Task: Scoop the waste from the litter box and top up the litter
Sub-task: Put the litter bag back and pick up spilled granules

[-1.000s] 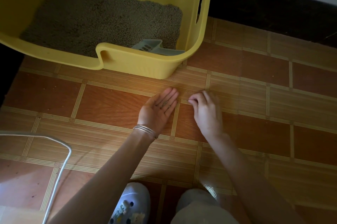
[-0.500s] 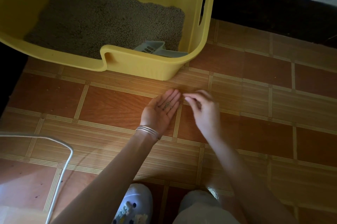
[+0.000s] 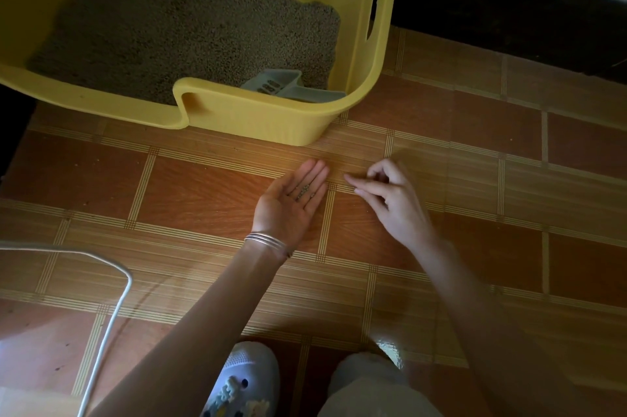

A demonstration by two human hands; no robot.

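Observation:
A yellow litter box stands on the floor at the top left, holding grey-brown litter. A pale grey scoop lies inside at its near right corner. In front of the box, my left hand rests palm up on the tiles with a few spilled litter pellets lying on its fingers. My right hand hovers just to the right, thumb and forefinger pinched together near the floor; whether a pellet is between them is too small to tell.
Orange and tan patterned floor tiles spread all around. A dark baseboard runs along the top right. A white wire frame curves in at the lower left. My white clog shoe and knee sit at the bottom.
My right hand has lifted off the floor and drawn its fingers into a pinch beside my left palm. The left hand stays palm up with pellets on it.

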